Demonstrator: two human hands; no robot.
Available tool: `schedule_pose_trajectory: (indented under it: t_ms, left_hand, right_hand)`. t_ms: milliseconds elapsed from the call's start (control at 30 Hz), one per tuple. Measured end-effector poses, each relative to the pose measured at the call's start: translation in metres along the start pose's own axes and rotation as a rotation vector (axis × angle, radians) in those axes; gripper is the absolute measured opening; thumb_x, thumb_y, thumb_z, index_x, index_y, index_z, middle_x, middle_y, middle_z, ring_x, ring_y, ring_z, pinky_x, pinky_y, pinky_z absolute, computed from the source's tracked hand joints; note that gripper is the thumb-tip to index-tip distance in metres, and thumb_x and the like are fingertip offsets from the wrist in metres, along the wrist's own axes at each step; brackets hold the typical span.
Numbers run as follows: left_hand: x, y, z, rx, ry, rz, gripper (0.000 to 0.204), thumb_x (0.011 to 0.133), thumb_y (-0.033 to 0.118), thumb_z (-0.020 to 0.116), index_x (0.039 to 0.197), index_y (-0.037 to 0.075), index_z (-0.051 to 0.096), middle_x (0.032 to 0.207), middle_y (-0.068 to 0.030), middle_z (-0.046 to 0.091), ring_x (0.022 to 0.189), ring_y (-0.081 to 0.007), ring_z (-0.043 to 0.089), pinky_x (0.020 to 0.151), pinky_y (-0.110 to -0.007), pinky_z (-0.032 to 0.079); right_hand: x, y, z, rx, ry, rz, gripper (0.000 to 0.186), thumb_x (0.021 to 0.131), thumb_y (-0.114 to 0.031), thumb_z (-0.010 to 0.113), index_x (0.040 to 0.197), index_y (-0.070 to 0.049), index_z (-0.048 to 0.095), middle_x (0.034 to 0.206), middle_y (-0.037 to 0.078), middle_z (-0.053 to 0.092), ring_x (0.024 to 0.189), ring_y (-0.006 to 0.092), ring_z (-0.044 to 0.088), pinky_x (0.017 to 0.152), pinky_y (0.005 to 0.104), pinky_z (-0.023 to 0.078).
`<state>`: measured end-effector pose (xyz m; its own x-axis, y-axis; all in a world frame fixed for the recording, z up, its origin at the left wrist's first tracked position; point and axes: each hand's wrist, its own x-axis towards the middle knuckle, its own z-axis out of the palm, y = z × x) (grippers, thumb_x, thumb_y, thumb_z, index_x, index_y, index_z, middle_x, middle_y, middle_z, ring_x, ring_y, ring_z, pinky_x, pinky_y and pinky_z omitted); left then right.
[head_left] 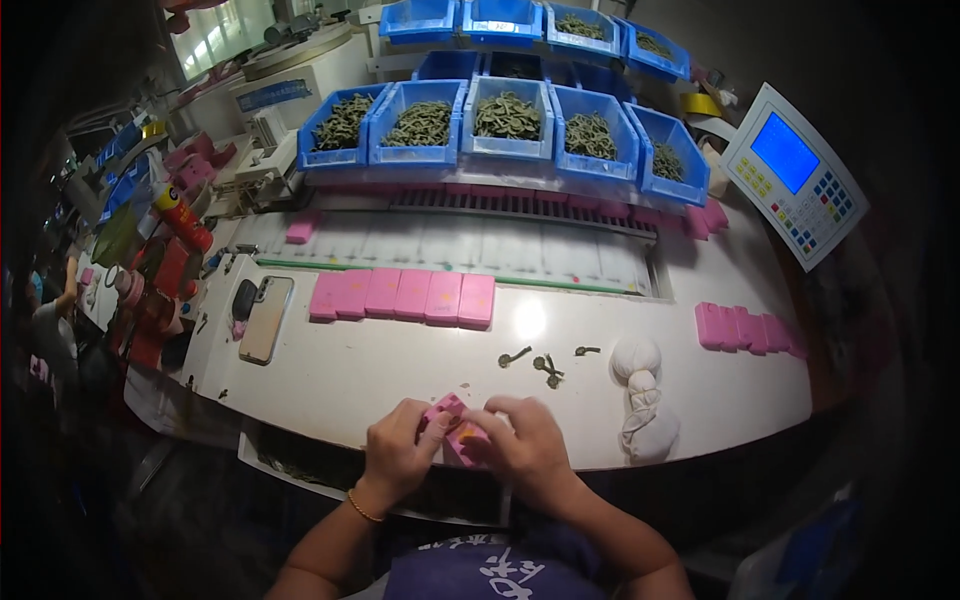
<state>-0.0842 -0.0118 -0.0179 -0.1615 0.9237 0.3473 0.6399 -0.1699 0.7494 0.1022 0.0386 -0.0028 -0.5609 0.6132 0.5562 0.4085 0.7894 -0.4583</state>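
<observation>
At the bench's front edge, my left hand (398, 452) grips a pink block (466, 443) that has holes and an orange mark. My right hand (525, 450) bends its fingers over the same block; what its fingertips pinch is too small to make out. Several small green stemmed pieces (515, 356) lie on the white top just beyond my hands. A knotted white cloth bundle (640, 400) lies to their right. A row of pink blocks (400, 295) sits farther back, beside a phone (267, 320).
Blue bins (510, 120), several full of green pieces, stand above a slotted rail (520, 210). A control panel (795, 175) is at right, over more pink blocks (745, 328). A red canister (183, 218) stands left. A co-worker (52, 325) is at the far left. An open drawer (300, 460) sits below.
</observation>
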Motion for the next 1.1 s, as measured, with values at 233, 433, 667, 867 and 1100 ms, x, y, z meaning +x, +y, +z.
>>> schedule_pose_trajectory:
  t_ms: [233, 433, 667, 867, 1100]
  left_hand:
    - [0.007, 0.000, 0.004, -0.011, -0.234, 0.172, 0.030, 0.094, 0.022, 0.063, 0.073, 0.003, 0.052, 0.064, -0.0145, 0.050, 0.054, -0.0351, 0.053, 0.052, -0.042, 0.042]
    - [0.001, 0.005, 0.031, -0.111, -0.216, 0.201, 0.028, 0.095, 0.022, 0.060, 0.075, 0.003, 0.055, 0.064, -0.0150, 0.051, 0.055, -0.0350, 0.053, 0.053, -0.043, 0.042]
    - [0.004, 0.003, 0.015, -0.154, -0.204, -0.077, 0.026, 0.094, 0.020, 0.060, 0.075, 0.002, 0.058, 0.070, -0.0154, 0.056, 0.065, -0.0318, 0.057, 0.057, -0.040, 0.045]
    - [0.000, 0.012, 0.026, 0.072, 0.072, 0.176, 0.016, 0.083, 0.001, 0.069, 0.075, -0.001, 0.056, 0.083, -0.0131, 0.063, 0.068, -0.0219, 0.061, 0.064, -0.032, 0.050]
    - [0.000, -0.002, 0.023, -0.064, 0.069, 0.077, 0.016, 0.078, 0.002, 0.075, 0.080, 0.002, 0.059, 0.087, -0.0118, 0.065, 0.073, -0.0228, 0.064, 0.064, -0.034, 0.053]
  right_hand:
    - [-0.028, 0.000, 0.000, 0.147, -0.190, 0.248, 0.029, 0.085, -0.006, 0.068, 0.113, -0.002, 0.059, 0.095, 0.013, 0.061, 0.082, 0.0294, 0.063, 0.069, 0.0371, 0.053]
    - [-0.037, 0.013, 0.006, 0.344, -0.003, 0.284, 0.021, 0.087, -0.005, 0.067, 0.107, -0.003, 0.061, 0.092, 0.013, 0.063, 0.081, 0.0312, 0.064, 0.069, 0.0387, 0.053]
    - [-0.038, 0.019, 0.015, 0.575, 0.049, 0.481, 0.018, 0.090, -0.007, 0.068, 0.107, -0.001, 0.063, 0.089, 0.012, 0.066, 0.073, 0.0214, 0.066, 0.066, 0.0327, 0.053]
    - [0.000, 0.027, 0.025, 0.648, 0.197, 0.716, 0.049, 0.089, -0.011, 0.072, 0.133, -0.001, 0.053, 0.083, 0.004, 0.062, 0.060, 0.0050, 0.054, 0.055, 0.0229, 0.046]
    - [-0.037, -0.007, 0.007, 0.734, -0.191, 0.791, 0.044, 0.096, -0.014, 0.065, 0.135, -0.004, 0.047, 0.107, 0.011, 0.060, 0.088, 0.0127, 0.064, 0.070, 0.0273, 0.052]
